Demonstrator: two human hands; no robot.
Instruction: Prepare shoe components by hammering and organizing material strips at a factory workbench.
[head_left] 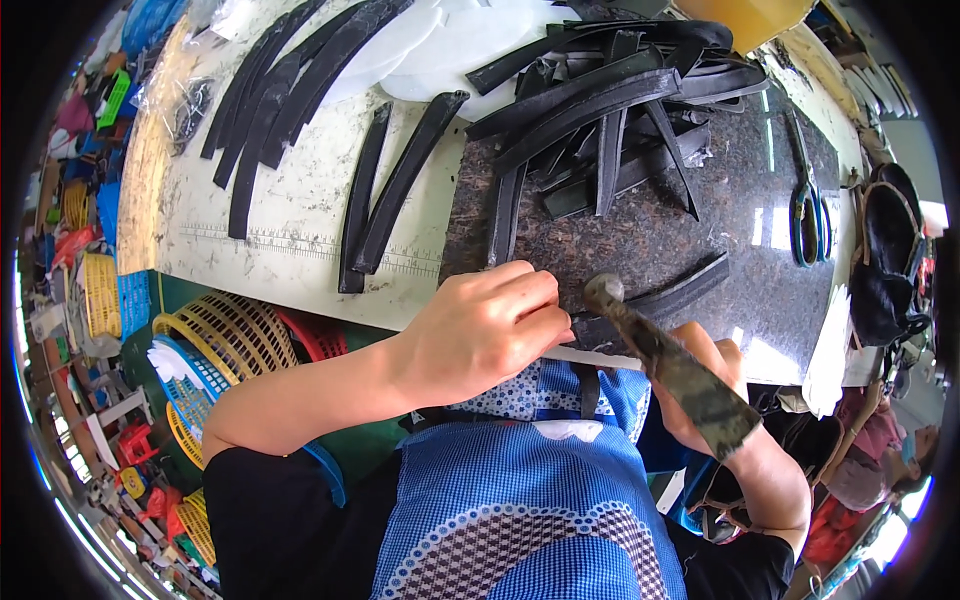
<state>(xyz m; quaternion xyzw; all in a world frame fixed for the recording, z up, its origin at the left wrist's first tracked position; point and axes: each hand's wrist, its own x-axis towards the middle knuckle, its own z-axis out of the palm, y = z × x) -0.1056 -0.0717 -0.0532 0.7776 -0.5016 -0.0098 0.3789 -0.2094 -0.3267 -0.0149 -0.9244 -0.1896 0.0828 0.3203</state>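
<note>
Black strip (690,287): lies on the dark stone slab (745,190), long axis 8 to 2 o'clock, extending toward 2 o'clock from your nearer left hand (500,320). Those fingertips are pinched on its near end. Your right hand (705,345), at 4 o'clock, closes on the hammer-like tool (680,370), whose head partly hides that grip. Strip pile (585,115): 11 o'clock.
</note>
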